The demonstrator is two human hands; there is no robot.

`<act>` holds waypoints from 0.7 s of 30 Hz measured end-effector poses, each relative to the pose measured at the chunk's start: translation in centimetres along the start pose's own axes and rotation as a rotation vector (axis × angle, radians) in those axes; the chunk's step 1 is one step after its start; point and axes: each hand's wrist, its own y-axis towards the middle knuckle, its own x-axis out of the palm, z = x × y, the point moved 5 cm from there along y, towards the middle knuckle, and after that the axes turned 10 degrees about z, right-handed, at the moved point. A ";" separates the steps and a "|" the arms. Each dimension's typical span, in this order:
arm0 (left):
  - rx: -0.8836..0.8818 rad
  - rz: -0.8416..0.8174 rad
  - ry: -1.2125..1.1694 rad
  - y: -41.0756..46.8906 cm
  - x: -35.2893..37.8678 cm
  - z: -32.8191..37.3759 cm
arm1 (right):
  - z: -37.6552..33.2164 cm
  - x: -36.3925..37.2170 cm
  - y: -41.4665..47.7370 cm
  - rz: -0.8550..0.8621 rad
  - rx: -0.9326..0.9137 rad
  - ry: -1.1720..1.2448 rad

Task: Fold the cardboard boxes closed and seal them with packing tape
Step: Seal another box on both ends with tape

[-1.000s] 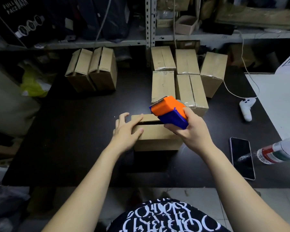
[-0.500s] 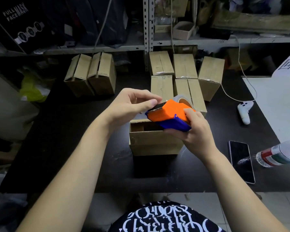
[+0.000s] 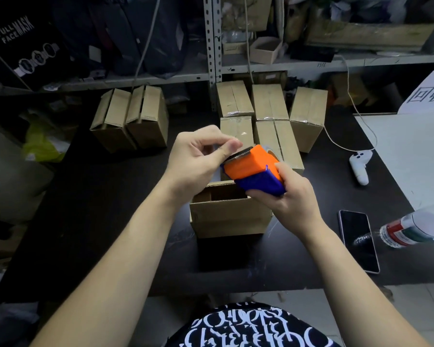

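Head view, looking down past both forearms: the job looks well under way but far from finished. At the back of the dark tabletop (image 3: 98, 209), just right of the shelf post, sits a cluster of five sealed boxes (image 3: 269, 102), flaps down and with a shine of clear tape along the seams and edges. Well apart to the left stand two more boxes (image 3: 130, 118), their flaps folded over but with dark gaps showing; I'd judge those still need taping. Nearest the person is the open box (image 3: 228, 216), its top gaping. The inside is in shadow, so I can't say whether anything is in it. Just above it, the right hand (image 3: 291, 199) grips the blue body of the orange-and-blue tape dispenser (image 3: 253, 171), toothed cutter pointing up and to the left. The left hand (image 3: 198, 156) has its fingers curled, thumb and forefinger pinched together right at that cutter, apparently on the loose end of the tape (image 3: 270, 149). The strip itself is too clear to make out; only the roll peeks from behind the orange hood. So this box still needs folding shut and sealing, then the two on the left. Off to the right lie a phone (image 3: 358, 239), a bottle (image 3: 411, 229) and a white controller (image 3: 360, 164).
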 end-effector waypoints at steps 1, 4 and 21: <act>0.031 0.059 -0.003 0.0 -0.1 0.5 | 0.0 -0.1 0.2 -0.005 0.001 -0.003; 0.040 0.283 -0.049 0.5 -2.5 0.7 | 2.0 -0.4 -0.1 -0.072 0.084 -0.058; -0.327 -0.055 0.348 -7.4 -2.2 -10.0 | 4.0 -1.5 -0.5 -0.192 0.281 -0.355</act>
